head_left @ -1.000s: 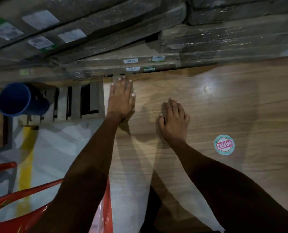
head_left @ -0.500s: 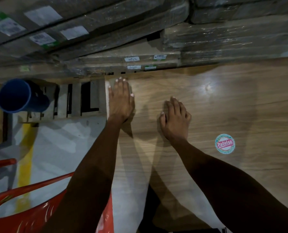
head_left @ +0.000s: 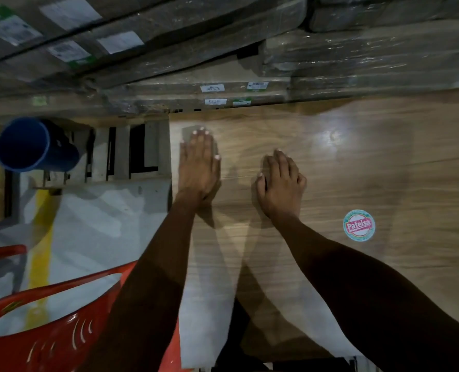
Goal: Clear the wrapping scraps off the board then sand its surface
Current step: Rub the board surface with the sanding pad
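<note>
A wood-grain board (head_left: 370, 162) fills the right half of the view. My left hand (head_left: 199, 165) lies flat, fingers straight, near the board's far left corner. It presses on a grey sheet of sandpaper (head_left: 189, 132) that shows just past the fingertips. My right hand (head_left: 280, 183) rests on the bare board to the right of it, fingers loosely bent and holding nothing. No wrapping scraps show on the board's surface.
A round red and green sticker (head_left: 359, 225) sits on the board right of my right hand. Film-wrapped stacks of panels (head_left: 330, 57) run along the far edge. A blue tube (head_left: 32, 146), a wooden pallet (head_left: 132, 151) and a red plastic chair (head_left: 48, 331) stand left.
My left hand has slid a little back toward me over the board with the sandpaper under it. My right hand stays where it was.
</note>
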A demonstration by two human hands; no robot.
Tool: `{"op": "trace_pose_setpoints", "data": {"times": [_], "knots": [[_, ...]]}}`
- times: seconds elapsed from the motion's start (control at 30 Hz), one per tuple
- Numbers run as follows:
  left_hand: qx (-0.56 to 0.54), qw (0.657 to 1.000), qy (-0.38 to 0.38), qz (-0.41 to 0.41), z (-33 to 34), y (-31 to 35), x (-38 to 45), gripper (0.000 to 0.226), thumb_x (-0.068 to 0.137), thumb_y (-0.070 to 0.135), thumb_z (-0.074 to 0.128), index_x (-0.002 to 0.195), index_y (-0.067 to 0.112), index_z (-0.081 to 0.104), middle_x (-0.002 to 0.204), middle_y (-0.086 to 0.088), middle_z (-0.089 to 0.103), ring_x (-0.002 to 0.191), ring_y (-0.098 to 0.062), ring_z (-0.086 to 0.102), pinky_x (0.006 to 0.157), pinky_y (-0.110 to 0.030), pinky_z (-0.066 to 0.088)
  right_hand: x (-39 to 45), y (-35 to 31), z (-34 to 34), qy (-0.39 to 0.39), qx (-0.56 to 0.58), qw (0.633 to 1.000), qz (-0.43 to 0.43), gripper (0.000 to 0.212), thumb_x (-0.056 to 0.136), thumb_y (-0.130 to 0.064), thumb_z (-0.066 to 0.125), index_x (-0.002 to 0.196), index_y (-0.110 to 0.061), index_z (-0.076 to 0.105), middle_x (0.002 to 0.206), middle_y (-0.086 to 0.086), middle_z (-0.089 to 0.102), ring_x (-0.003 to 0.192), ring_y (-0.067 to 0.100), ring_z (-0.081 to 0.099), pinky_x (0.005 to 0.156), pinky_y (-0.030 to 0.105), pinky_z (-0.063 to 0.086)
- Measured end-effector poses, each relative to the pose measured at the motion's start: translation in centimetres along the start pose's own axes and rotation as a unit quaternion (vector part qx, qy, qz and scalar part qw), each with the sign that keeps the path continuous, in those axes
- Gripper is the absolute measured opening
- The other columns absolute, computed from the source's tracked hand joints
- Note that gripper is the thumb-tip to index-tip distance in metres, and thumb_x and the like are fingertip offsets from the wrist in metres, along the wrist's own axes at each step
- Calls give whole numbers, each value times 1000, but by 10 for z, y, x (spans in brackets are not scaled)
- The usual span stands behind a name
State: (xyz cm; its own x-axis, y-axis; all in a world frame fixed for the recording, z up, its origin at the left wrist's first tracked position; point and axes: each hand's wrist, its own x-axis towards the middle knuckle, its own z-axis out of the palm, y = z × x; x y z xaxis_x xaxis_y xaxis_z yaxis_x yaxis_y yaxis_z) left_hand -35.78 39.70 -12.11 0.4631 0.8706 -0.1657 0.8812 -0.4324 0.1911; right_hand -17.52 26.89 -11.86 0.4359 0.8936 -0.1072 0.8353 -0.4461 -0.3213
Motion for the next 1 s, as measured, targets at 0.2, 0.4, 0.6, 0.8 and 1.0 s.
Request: {"op": "trace_pose_setpoints", "data": {"times": [0.2, 0.4, 0.6, 0.8, 1.0], "knots": [[16, 999, 7, -31, 0, -4, -13, 65, 106, 38, 21, 162, 5, 19, 171, -17, 14, 159, -31, 7, 128, -56, 3, 0, 0, 0, -7, -6, 1000, 6, 55, 100, -44, 45, 151, -25, 43, 166, -1, 32, 151, 23, 29, 109, 49, 34], [8, 998, -18, 56, 9, 47, -20, 65, 105, 37, 21, 162, 7, 17, 171, -14, 15, 159, -30, 8, 128, -53, 2, -1, 1, 1, 6, 0, 1000, 2, 53, 100, -42, 47, 150, -24, 46, 164, 0, 35, 150, 23, 31, 108, 49, 35], [11, 1000, 1, -27, 5, -18, -23, 67, 104, 38, 19, 161, 4, 22, 170, -15, 16, 159, -30, 8, 128, -54, 1, 0, 2, 4, 11, -6, 1000, -1, 54, 98, -43, 48, 149, -24, 47, 165, -2, 35, 150, 23, 32, 108, 47, 34], [7, 1000, -8, 10, 18, 39, -48, 64, 106, 36, 26, 162, 6, 18, 171, -15, 13, 159, -30, 5, 128, -55, 0, -1, 0, 7, 19, -14, 1000, 0, 56, 97, -43, 48, 148, -21, 48, 163, 0, 38, 149, 25, 34, 108, 47, 34], [-12, 1000, -8, 20, 11, 29, -47, 64, 106, 36, 24, 162, 7, 19, 171, -14, 14, 159, -29, 6, 129, -52, 2, -2, 6, 8, 33, 3, 999, -17, 52, 99, -42, 47, 145, -20, 50, 161, 2, 40, 147, 25, 36, 107, 47, 36]]}}
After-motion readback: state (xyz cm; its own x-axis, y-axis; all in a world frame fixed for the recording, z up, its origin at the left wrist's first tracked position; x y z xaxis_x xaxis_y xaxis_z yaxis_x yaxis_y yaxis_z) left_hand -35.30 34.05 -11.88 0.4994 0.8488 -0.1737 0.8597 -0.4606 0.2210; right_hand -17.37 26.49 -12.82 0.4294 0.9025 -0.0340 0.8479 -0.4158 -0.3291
